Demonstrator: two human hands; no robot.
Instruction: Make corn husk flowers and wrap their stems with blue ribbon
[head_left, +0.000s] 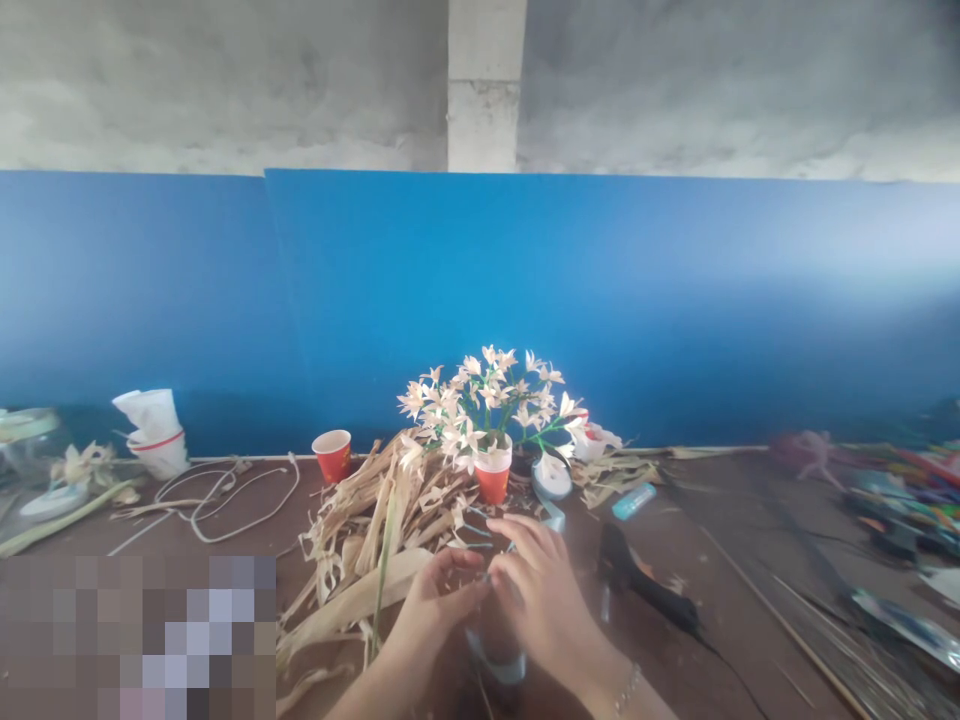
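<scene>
My left hand (439, 602) and my right hand (536, 590) meet low in the middle, both closed with fingertips pinched close together. A pale blue ribbon (501, 668) hangs in a loop beneath the fingertips. Thin bluish strands (476, 528) show just beyond the fingers; what the left fingertips grip is too small to make out. Beyond my hands, a red and white paper cup (492, 485) holds a bunch of cream artificial flowers (487, 400) on green stems. Beside it lies a roll of pale ribbon (553, 480).
Dried corn husks (367, 530) are heaped on the left of my hands. A black glue gun (652, 590) and a light blue packet (634, 501) lie right. Another red cup (332, 456), a white cable (240, 500) and assorted clutter (900, 500) also occupy the table.
</scene>
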